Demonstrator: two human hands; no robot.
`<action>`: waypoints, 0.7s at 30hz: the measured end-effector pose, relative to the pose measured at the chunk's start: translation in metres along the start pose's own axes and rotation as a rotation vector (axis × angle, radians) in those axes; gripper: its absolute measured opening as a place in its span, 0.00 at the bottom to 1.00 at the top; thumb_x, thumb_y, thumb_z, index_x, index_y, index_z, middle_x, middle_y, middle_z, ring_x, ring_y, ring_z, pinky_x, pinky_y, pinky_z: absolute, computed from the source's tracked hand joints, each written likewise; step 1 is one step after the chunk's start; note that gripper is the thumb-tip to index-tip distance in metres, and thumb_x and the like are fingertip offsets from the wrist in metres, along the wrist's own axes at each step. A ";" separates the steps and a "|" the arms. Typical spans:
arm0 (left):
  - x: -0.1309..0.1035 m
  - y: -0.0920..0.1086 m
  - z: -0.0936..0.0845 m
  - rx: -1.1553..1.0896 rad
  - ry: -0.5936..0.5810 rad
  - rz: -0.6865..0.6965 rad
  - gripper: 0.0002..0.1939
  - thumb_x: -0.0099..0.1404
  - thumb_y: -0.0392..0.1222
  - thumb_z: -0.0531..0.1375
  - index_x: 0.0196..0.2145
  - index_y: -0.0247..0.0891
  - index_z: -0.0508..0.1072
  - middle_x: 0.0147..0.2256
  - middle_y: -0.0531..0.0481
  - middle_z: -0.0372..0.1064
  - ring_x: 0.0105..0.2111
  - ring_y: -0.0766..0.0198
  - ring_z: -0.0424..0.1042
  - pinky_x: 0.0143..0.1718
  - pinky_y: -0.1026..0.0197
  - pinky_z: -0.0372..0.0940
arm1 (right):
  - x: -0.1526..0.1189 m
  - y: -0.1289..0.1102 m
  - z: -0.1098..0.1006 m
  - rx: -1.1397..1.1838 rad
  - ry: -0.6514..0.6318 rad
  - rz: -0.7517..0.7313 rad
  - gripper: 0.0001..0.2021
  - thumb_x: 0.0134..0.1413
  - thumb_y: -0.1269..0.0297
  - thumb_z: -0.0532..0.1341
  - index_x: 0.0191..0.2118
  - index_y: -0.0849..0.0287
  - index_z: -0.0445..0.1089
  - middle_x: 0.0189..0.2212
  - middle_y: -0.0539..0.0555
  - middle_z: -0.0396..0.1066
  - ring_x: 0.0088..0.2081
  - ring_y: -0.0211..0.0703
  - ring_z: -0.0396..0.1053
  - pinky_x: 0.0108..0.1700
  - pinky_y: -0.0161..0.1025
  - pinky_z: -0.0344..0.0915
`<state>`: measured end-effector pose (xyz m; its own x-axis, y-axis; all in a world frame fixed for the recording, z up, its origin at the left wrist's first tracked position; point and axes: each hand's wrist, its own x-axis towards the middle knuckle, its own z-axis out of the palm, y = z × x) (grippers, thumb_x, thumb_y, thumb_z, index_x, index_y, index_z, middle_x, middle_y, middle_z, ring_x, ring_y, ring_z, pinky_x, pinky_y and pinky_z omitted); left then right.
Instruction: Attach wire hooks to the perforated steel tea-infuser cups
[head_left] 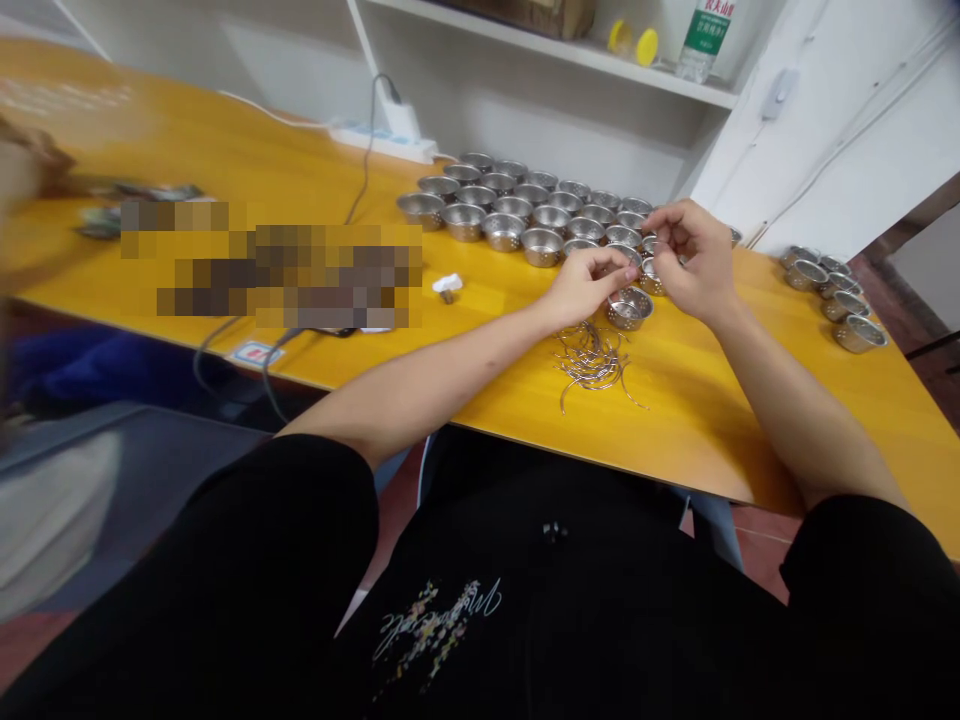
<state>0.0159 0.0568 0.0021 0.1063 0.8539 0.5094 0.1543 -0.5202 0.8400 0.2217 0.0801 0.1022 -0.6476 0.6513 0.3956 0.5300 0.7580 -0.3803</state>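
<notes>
My left hand (589,287) is closed in a pinch, thumb against forefinger, just above a small perforated metal cup (630,312). Whatever sits between those fingertips is too small to make out. To its right and slightly higher, my right hand (694,255) has its fingers curled in towards the thumb, and anything in its grip cannot be made out. A loose tangle of thin, curved metal wires (592,360) lies on the table in front of the cup. Behind both hands stand rows of similar metal cups (504,230), partly covered by my fingers.
Several more cups (859,334) stand at the right of the yellow table (510,385). A small white object (448,284) lies left of my forearm. A power strip (382,142) with cables runs along the back. Blurred-out items lie left; a shelf (555,50) spans the wall above.
</notes>
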 end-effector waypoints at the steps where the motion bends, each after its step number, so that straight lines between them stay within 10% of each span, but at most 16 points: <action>1: 0.001 -0.003 -0.001 0.012 0.017 0.007 0.18 0.80 0.60 0.67 0.45 0.41 0.81 0.37 0.47 0.79 0.33 0.60 0.75 0.40 0.50 0.73 | 0.001 0.000 -0.003 -0.001 -0.019 0.008 0.31 0.65 0.45 0.71 0.70 0.47 0.76 0.48 0.61 0.81 0.50 0.65 0.79 0.45 0.56 0.77; 12: -0.002 -0.002 -0.018 0.331 0.048 0.177 0.08 0.75 0.44 0.68 0.44 0.42 0.89 0.43 0.45 0.86 0.44 0.54 0.80 0.52 0.48 0.74 | 0.002 0.011 -0.022 0.241 -0.262 -0.024 0.15 0.60 0.47 0.74 0.42 0.53 0.84 0.36 0.56 0.84 0.40 0.52 0.79 0.43 0.49 0.77; 21: 0.000 -0.012 -0.017 0.387 0.078 0.179 0.08 0.73 0.36 0.68 0.44 0.43 0.89 0.44 0.46 0.87 0.43 0.58 0.82 0.49 0.54 0.75 | 0.006 0.019 -0.023 0.338 -0.340 -0.069 0.12 0.57 0.51 0.78 0.40 0.54 0.89 0.32 0.55 0.86 0.36 0.49 0.80 0.40 0.45 0.77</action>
<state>-0.0029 0.0633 -0.0042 0.0921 0.7405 0.6658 0.4988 -0.6130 0.6127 0.2410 0.0996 0.1166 -0.8473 0.5080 0.1548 0.3083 0.7080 -0.6354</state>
